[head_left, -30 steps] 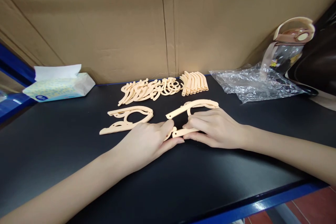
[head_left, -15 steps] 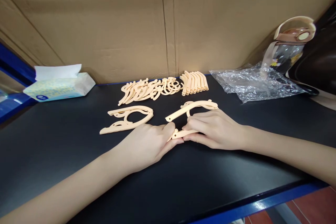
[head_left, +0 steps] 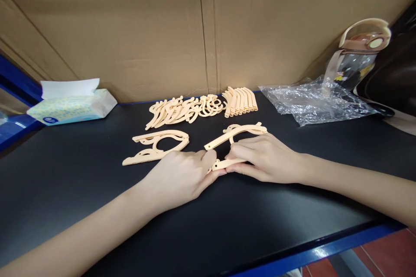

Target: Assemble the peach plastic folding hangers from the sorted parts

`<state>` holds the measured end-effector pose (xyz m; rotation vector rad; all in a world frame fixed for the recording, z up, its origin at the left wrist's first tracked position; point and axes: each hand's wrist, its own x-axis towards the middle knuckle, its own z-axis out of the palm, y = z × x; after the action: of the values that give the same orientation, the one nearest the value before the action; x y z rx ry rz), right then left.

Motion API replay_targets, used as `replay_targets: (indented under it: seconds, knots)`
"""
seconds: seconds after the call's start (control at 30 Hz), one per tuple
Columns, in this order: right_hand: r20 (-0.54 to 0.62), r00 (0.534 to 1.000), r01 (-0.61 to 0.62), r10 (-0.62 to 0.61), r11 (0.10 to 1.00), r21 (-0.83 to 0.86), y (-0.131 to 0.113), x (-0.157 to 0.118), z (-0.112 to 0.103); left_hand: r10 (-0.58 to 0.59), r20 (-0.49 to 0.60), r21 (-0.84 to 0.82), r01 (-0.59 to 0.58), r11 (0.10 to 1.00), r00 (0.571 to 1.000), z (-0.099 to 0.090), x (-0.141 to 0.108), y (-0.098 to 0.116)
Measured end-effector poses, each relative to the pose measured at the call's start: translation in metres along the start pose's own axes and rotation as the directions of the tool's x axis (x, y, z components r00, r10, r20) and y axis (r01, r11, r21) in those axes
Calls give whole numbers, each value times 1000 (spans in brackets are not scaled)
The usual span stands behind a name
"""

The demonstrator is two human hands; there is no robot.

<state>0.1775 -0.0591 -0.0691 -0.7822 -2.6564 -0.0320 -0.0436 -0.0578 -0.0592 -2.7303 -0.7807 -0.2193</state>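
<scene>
My left hand (head_left: 186,173) and my right hand (head_left: 264,160) meet at the middle of the table, thumbs nearly touching. Between them is a short beige plastic hanger arm (head_left: 221,164) with a small hole near its end. My right fingers pinch the arm itself, while the left pinch a small beige piece at its holed end, mostly covered by the fingers. Just beyond my right hand rests a curved hanger arm (head_left: 224,137) with a hooked piece under it. An opened folding hanger (head_left: 177,151) lies beyond my left hand, partly hidden by it.
Farther back lie a pile of curved beige hanger parts (head_left: 172,111) and a row of beige arms (head_left: 242,101). A tissue pack (head_left: 74,106) sits at the left. A clear plastic bag (head_left: 321,104) and a drinking bottle (head_left: 355,60) are at the right, before a cardboard wall (head_left: 130,30).
</scene>
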Motion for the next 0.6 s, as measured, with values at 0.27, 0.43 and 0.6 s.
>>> replay_targets:
  seconds: [0.27,0.43,0.6]
  knots:
    - [34,998,-46,44,996,73,1,0,1,-7,129,-87,18,996,992,-1,1,-4]
    - [37,998,-54,51,995,79,2,0,1,-18,130,-70,27,997,991,0,1,-3]
    - [37,998,-46,44,997,61,2,1,1,-16,128,-47,23,999,992,-2,1,-2]
